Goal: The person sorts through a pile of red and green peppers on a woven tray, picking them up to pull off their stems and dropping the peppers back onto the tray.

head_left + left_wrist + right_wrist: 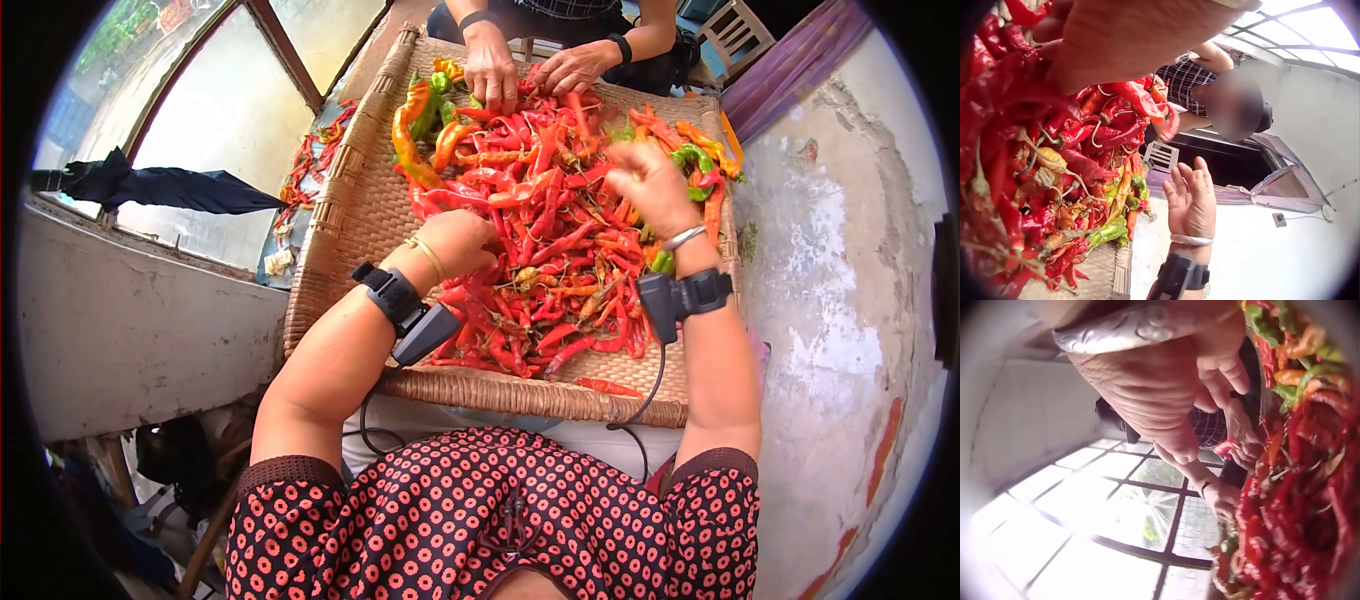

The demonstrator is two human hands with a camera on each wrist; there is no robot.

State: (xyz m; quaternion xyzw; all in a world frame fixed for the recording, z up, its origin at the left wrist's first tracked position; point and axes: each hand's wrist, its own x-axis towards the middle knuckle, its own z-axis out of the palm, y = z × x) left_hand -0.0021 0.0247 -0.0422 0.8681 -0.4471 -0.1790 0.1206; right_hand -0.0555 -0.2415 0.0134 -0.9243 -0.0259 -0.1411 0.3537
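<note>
Peppers point(548, 225) by the left hand point(456, 243), its grip hidden, might spill off the tray point(358, 205) if swept hard; the right hand point(657, 190), fingers loosely extended, grips nothing.

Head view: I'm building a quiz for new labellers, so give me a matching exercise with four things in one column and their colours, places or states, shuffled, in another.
Things
1. umbrella
2. right hand
3. tray
4. curtain

Descriptions
A. woven, beneath the peppers
B. purple, at the upper right
C. dark and furled
D. raised, holding nothing

Pairs: 1-C, 2-D, 3-A, 4-B
</note>
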